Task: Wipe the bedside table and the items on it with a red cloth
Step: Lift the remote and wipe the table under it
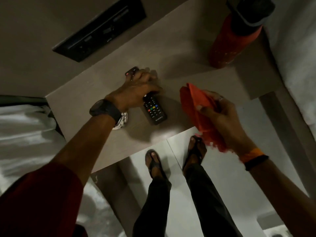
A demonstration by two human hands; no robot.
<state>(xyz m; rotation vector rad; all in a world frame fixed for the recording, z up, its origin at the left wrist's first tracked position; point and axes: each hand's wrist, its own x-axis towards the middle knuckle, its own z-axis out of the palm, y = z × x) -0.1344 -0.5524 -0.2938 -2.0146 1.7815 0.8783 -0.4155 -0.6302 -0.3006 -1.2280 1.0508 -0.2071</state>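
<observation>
Nearest to me, a dark red sleeve (39, 194) is filling the lower left corner, and from it my left arm is reaching out over the worktop (95, 93). I am wearing a dark watch (104, 108) on this wrist. My left hand (136, 88) is lying on top of a black remote (153, 108), and its grip is closing around the upper part of the remote. The lower end of the remote, with coloured buttons, is showing below the hand and is resting on the worktop. Another dark remote end (131, 72) is showing just beyond the fingers; I cannot tell if the hand is touching it.

My right hand (220, 117) is holding the red cloth (196, 108), bunched, with the grip tight on it between thumb and fingers. The cloth is hanging above the near right edge of the worktop, well apart from the remote. A red bottle (230, 40) with a dark cap is standing at the far right corner. A black panel (100, 29) is sitting on the wall behind. White bedding (25, 130) is lying at the left.
</observation>
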